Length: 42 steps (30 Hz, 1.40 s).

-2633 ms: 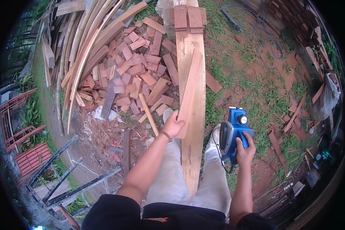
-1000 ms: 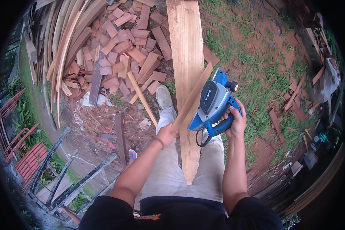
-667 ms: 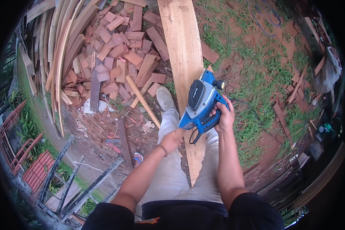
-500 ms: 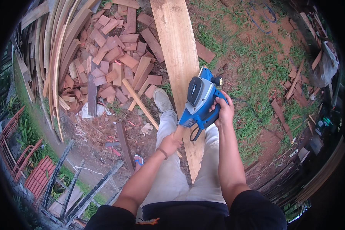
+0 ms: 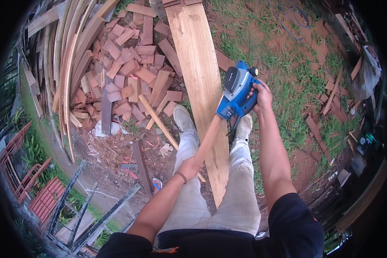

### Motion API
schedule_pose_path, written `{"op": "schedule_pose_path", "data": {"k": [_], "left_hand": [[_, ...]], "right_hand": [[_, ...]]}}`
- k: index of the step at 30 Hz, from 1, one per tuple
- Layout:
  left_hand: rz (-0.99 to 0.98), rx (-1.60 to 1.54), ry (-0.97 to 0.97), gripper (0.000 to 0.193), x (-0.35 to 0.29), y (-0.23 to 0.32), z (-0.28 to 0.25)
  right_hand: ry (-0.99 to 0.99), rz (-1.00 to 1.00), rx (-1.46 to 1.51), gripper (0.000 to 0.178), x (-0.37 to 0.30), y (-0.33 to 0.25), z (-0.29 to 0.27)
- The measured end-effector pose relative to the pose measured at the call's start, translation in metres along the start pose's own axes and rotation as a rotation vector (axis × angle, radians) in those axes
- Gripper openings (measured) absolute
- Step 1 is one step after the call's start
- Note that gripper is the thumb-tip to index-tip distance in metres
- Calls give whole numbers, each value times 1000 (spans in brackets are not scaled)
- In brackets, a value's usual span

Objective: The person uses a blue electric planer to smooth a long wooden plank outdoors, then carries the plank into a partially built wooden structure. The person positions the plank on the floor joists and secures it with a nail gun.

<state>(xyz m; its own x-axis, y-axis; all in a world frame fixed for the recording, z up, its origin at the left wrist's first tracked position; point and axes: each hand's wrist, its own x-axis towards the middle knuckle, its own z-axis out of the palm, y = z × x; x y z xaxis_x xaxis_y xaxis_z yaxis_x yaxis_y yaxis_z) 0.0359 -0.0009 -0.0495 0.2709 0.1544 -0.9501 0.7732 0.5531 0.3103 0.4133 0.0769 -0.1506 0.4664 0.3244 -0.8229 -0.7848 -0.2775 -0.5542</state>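
Observation:
With my right hand (image 5: 262,95) I grip the rear handle of a blue and grey electric planer (image 5: 240,91). The planer rests over the far end of a narrow wooden strip (image 5: 211,136), and that end is hidden beneath it. Around the strip's near end my left hand (image 5: 188,169) is closed, a dark band at its wrist. Strip and planer are above a long, wide pale plank (image 5: 196,60), which runs away from me between my legs. The planer's cord hangs below its body.
Left of the plank lies a heap of reddish-brown wood offcuts (image 5: 129,64), with long boards (image 5: 69,64) leaning beside it. A thin light batten (image 5: 159,122) lies near my left shoe. Dark trestle legs (image 5: 103,217) stand at lower left. Grass and bare soil extend to the right.
The planer and my right hand have moved forward and right along the strip, away from my left hand. More of the strip shows between them. My left hand stays nearly in place.

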Motion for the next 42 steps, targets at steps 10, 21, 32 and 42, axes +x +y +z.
{"op": "schedule_pose_path", "data": {"k": [10,21,32,42], "left_hand": [[46,-547,-130,30,-102,-28,-35],[98,-762,-1,31,-132,-47,-106],[29,-902,65,29,-137,-94,-133],[44,-837,46,31,-141,-100,-156]], "right_hand": [[-107,-374,-614,52,-104,-84,57],[-156,-711,-1036,47,-94,-69,246],[-14,-890,-1060,46,-24,-38,312],[3,-847,-1091,57,-43,-42,322]]}}
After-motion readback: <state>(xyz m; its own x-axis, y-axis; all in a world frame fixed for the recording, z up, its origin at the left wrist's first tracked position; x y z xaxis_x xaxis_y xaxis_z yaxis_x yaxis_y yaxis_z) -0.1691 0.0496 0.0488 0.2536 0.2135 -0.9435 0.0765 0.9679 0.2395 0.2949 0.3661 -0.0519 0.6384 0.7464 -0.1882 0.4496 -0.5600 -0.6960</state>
